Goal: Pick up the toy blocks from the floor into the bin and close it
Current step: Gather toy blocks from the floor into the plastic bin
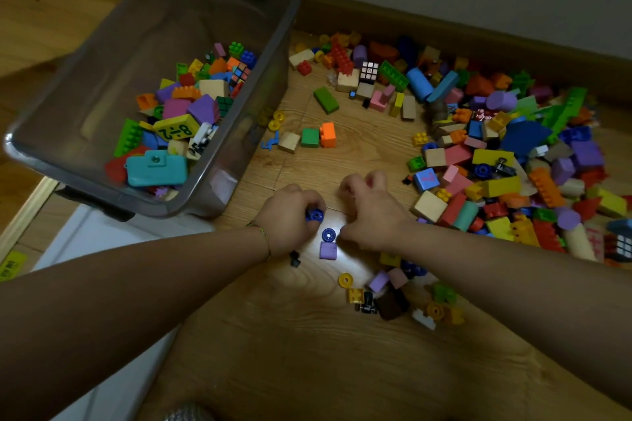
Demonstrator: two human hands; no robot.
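Gripping a blue wheel (pixel 315 215) with the left hand (pixel 289 217), low on the floor (pixel 369 150); curling the right hand (pixel 371 215) just beside it, with no telling whether anything sits inside those fingers; mid-gather, by the look of it, with a second blue wheel (pixel 328 235) and a purple block (pixel 327 250) lying between the wrists; likely calls next for a lift leftward over the rim of the bin (pixel 113 44), already part filled; leaves the big heap of toy blocks (pixel 492 161) well to the right; no lid anywhere in view; small pieces under the right forearm too dim to name.
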